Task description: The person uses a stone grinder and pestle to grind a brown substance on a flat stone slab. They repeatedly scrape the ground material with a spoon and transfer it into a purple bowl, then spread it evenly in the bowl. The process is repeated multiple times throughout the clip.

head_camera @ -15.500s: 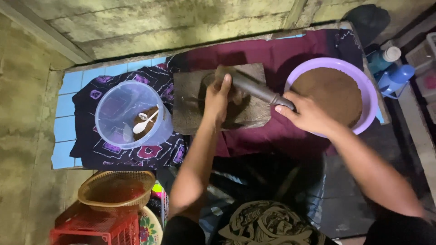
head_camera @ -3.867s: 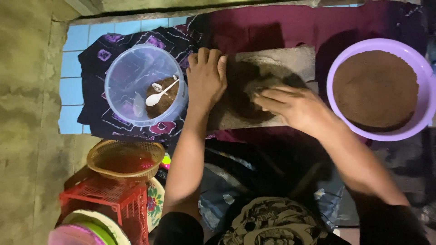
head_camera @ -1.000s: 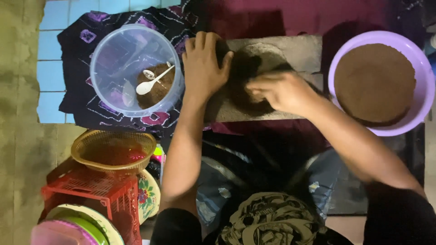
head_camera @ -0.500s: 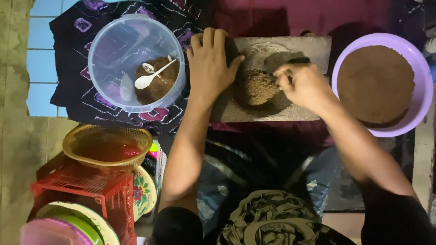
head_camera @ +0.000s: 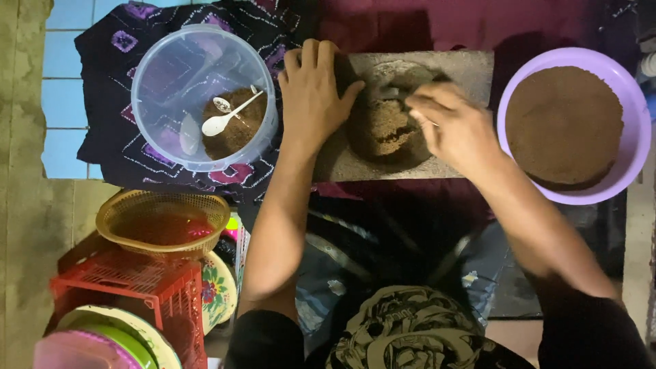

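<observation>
A grey stone slab (head_camera: 471,68) lies on dark red cloth in front of me, with a mound of coarse brown paste (head_camera: 383,130) in its middle. My left hand (head_camera: 314,96) rests flat on the slab's left part, fingers apart, thumb against the mound. My right hand (head_camera: 454,126) hovers over the mound's right side with its fingers curled toward the paste. Something small and grey (head_camera: 384,90) shows at the fingertips; I cannot tell whether the hand grips it.
A purple bowl (head_camera: 639,137) full of brown powder (head_camera: 564,123) stands right of the slab. To the left, a clear plastic tub (head_camera: 164,75) holds brown paste and a white spoon (head_camera: 222,121). A yellow basket (head_camera: 164,222), red crate (head_camera: 130,287) and plates (head_camera: 219,287) crowd the lower left.
My right hand has shifted slightly toward me over the mound, and its fingers have curled in. The left hand stays flat on the slab. The view has moved in a little closer.
</observation>
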